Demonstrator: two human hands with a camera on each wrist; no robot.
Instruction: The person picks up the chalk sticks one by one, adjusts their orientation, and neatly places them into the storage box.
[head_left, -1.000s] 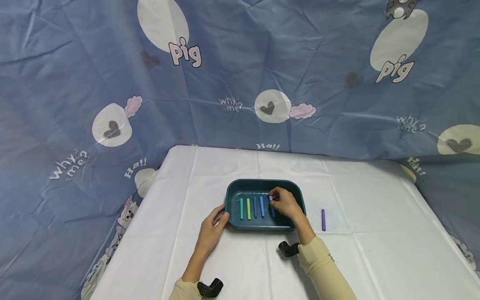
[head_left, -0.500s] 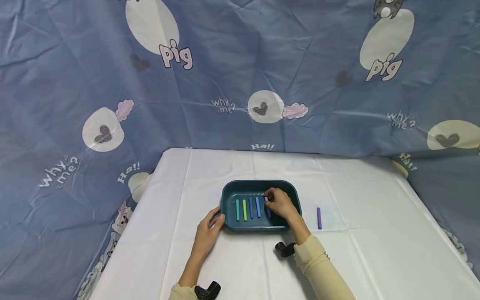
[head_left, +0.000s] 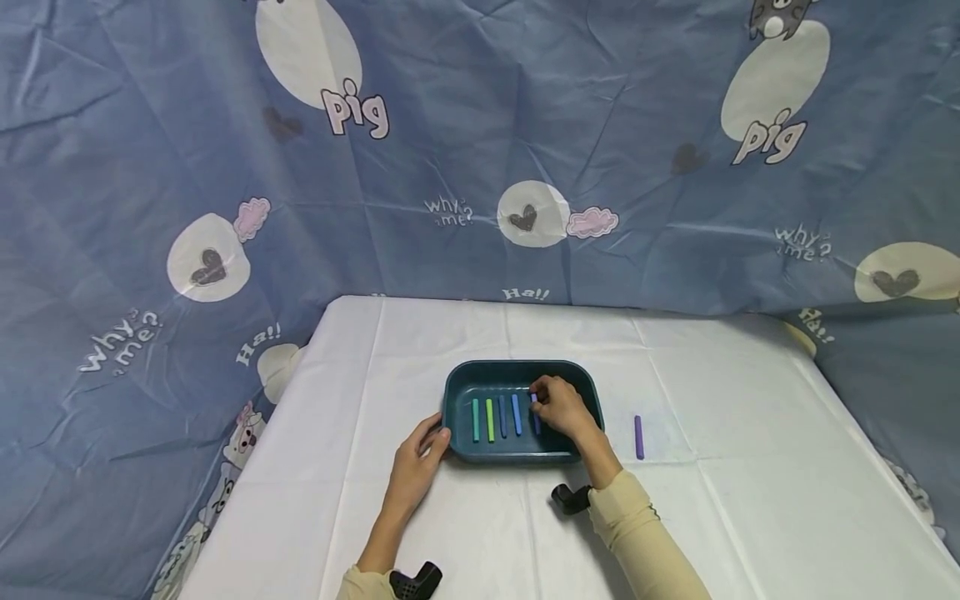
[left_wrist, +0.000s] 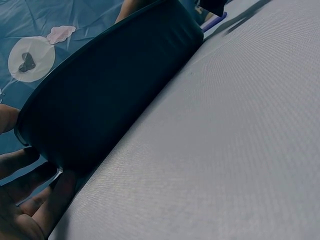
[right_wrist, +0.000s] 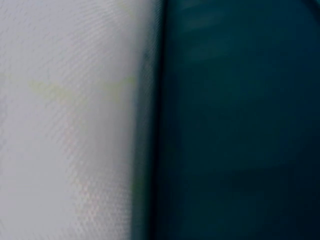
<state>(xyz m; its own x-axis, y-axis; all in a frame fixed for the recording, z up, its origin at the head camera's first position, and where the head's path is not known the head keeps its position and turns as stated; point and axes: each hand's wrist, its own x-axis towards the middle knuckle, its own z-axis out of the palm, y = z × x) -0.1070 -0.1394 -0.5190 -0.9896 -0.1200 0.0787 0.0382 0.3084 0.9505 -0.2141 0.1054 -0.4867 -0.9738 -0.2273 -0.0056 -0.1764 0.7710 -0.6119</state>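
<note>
A dark teal tray (head_left: pixel 517 457) with rounded corners stands in the middle of the table. My left hand (head_left: pixel 417 464) holds its near-left corner; in the left wrist view the fingers (left_wrist: pixel 59 192) bend against its outer wall (left_wrist: pixel 100 90). Inside the tray, my right hand (head_left: pixel 562 408) pinches a violet-blue chalk stick (head_left: pixel 536 423) near its far end. Left of that, side by side, lie a light blue chalk (head_left: pixel 517 415), a darker blue chalk (head_left: pixel 502 416), a yellow-green chalk (head_left: pixel 490 420) and a teal chalk (head_left: pixel 476 420). The right wrist view shows tray wall (right_wrist: pixel 240 130) but no fingers.
A purple chalk stick (head_left: pixel 639 437) lies on the white tablecloth (head_left: pixel 750 500) right of the tray. Faint yellow-green smudges (right_wrist: pixel 50 90) mark the cloth in the right wrist view. A blue printed curtain (head_left: pixel 420 250) hangs behind and at the sides.
The head view has shifted slightly. Both hands keep their places at the tray, and the violet-blue chalk in my right hand has turned slightly, more in line with the row.
</note>
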